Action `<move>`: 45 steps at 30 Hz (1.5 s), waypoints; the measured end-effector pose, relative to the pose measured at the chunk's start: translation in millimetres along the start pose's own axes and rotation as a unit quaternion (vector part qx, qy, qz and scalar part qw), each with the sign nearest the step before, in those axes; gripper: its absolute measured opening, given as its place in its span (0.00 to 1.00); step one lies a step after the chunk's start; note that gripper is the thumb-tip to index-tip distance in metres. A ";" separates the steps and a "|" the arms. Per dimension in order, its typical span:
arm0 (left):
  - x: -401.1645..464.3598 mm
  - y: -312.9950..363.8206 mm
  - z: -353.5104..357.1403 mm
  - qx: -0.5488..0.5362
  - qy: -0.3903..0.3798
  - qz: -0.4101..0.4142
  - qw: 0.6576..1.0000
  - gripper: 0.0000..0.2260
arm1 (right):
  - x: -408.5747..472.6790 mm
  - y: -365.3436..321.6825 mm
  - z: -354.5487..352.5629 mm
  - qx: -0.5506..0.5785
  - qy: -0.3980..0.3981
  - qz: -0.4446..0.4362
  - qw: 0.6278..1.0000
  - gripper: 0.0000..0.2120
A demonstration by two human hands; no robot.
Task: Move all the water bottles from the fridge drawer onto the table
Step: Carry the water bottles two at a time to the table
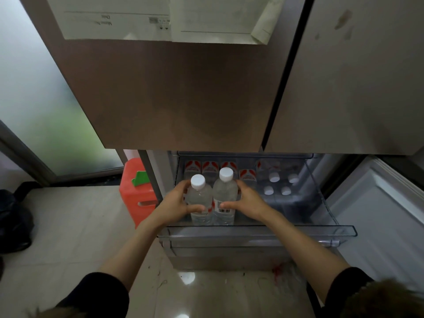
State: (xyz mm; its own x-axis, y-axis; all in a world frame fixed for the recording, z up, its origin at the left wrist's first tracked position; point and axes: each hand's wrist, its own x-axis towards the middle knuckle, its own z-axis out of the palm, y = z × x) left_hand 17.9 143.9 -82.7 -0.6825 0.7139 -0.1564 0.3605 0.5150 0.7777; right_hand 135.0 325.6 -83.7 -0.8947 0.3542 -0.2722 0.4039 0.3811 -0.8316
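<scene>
The clear drawer [257, 232] of the fridge is pulled out. Inside it stand many water bottles with white caps. Two bottles are up near the front, side by side and touching. The left hand [175, 203] holds the left bottle [199, 198], with its fingers [183, 187] curled round the back and the thumb across the front. The right hand [247, 203] holds the right bottle [225, 193] the same way, fingers clamped round it. Both bottles stand upright, and their caps are higher than the other caps. I cannot tell if their bottoms touch the drawer floor.

More bottles [211, 167] with red labels stand in a row at the back. Four more caps [278, 184] show on the right side, lower down.

The front wall of the drawer is right below the hands. The big fridge door [183, 95] hangs over the back of the drawer, so the open room is up and toward the person. The middle of the drawer, to the right of the hands, has bare floor.

A red stool [135, 191] with a green thing on top stands just left of the drawer. A black bag [13, 216] lies on the floor [68, 226] far left. A white door [378, 214] stands open on the right.
</scene>
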 end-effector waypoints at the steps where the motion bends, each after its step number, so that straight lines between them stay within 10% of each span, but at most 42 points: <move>1: -1.0 1.5 0.5 0.008 0.008 0.003 1.000 0.35 | -0.2 -1.2 0.2 0.005 0.003 0.002 1.000 0.36; 26: -107.3 84.2 -43.8 -0.081 0.256 0.162 0.950 0.32 | -108.9 -95.2 -4.0 0.010 0.168 -0.226 0.959 0.28; 45: -380.9 25.4 -89.9 -0.106 0.522 -0.019 0.846 0.32 | -208.0 -193.4 171.4 0.059 -0.133 -0.355 0.923 0.30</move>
State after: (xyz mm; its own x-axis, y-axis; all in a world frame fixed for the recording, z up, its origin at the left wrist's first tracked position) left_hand 229.8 -157.5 51.3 -0.9208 -0.1666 0.3526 0.2783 0.3528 0.8934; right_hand 210.3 31.9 50.8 -0.9473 -0.1778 0.2666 -0.3131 0.3358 -0.8884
